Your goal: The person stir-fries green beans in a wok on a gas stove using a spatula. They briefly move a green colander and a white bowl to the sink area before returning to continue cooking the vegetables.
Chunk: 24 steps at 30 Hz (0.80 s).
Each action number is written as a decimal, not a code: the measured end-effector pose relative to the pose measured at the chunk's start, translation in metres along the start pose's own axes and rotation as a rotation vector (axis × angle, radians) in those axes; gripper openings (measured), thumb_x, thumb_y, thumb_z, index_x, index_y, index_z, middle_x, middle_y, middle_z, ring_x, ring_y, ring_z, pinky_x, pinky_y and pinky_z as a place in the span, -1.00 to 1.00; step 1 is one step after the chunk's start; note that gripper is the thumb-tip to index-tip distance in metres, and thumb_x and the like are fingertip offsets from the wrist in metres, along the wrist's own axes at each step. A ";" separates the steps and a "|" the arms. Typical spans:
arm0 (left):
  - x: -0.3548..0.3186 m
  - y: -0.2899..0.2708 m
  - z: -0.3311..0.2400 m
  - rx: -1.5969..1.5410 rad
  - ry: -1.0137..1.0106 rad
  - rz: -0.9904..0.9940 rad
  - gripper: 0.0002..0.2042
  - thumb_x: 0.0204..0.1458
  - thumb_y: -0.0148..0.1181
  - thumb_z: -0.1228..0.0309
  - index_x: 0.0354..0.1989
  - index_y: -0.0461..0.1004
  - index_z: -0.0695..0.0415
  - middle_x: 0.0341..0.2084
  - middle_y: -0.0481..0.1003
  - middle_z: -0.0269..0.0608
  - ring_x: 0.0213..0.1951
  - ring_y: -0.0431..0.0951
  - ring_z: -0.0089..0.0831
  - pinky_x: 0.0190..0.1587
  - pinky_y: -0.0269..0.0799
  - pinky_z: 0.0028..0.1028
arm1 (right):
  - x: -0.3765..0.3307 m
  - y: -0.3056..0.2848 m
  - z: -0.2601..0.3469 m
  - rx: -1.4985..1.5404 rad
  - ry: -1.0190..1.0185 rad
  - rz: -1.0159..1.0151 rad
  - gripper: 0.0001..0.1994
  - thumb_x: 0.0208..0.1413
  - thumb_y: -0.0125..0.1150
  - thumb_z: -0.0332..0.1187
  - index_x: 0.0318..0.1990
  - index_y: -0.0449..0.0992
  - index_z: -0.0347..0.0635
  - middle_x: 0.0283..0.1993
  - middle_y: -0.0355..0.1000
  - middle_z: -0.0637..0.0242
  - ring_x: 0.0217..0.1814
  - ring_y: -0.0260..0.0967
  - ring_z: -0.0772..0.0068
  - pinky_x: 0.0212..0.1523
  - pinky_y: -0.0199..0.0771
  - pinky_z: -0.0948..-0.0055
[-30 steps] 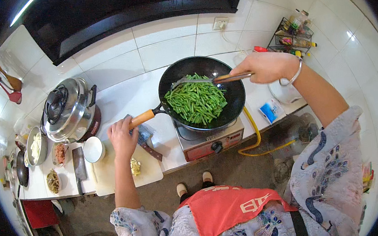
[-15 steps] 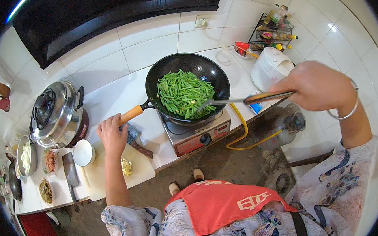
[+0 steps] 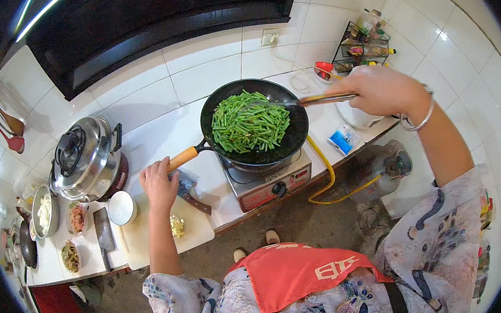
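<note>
A black wok sits on a gas stove, filled with cut green beans. My left hand is closed around the end of the wok's wooden handle. Over the wok's right side, my right hand grips the wooden handle of a metal cooking spatula. The spatula's shaft reaches into the far part of the beans, and its blade is partly buried among them. A brown-handled knife lies on the counter beside my left hand.
On the left are a lidded steel pot, a white bowl, a cleaver, food dishes and a cutting board bearing chopped pale bits. A white appliance, a blue-white packet, a yellow hose and a gas cylinder stand right.
My right hand has moved left and away from me, bringing the spatula from the near right of the beans to their far side. My left hand keeps hold of the handle.
</note>
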<state>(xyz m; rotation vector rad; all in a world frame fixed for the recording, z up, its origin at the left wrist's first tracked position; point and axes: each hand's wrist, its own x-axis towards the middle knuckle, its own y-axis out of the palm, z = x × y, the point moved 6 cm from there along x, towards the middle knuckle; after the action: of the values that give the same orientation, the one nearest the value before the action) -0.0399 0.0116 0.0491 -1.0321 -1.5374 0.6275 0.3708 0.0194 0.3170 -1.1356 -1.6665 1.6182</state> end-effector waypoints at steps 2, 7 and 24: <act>0.002 0.003 -0.002 0.015 0.002 -0.022 -0.55 -0.13 0.35 0.29 0.01 0.50 0.02 -0.15 0.52 -0.24 -0.04 0.45 -0.24 0.15 0.16 -0.15 | 0.018 0.023 0.002 -0.007 0.055 -0.017 -0.44 -0.01 0.04 -0.53 0.20 0.44 0.20 -0.28 0.51 -0.03 -0.16 0.47 -0.05 -0.10 0.45 0.06; 0.012 0.012 -0.011 -0.030 0.017 -0.012 -0.55 -0.15 0.36 0.30 -0.01 0.50 0.01 -0.17 0.52 -0.25 -0.05 0.45 -0.23 0.13 0.16 -0.15 | 0.039 0.120 -0.003 0.159 0.024 -0.070 -0.40 0.04 -0.04 -0.52 0.29 0.32 0.19 -0.39 0.45 -0.07 -0.32 0.46 -0.12 -0.26 0.47 0.00; 0.009 0.006 -0.007 0.025 -0.008 0.003 -0.59 -0.13 0.36 0.34 -0.02 0.51 0.00 -0.20 0.53 -0.26 -0.07 0.47 -0.23 0.10 0.20 -0.19 | -0.058 0.117 -0.045 0.184 0.127 0.041 -0.56 -0.05 0.11 -0.46 0.05 0.56 0.11 -0.30 0.52 0.01 -0.25 0.48 -0.07 -0.20 0.47 0.06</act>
<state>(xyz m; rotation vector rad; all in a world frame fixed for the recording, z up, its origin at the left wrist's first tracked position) -0.0316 0.0216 0.0502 -1.0141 -1.5309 0.6522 0.4602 -0.0169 0.2176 -1.1597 -1.3927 1.6506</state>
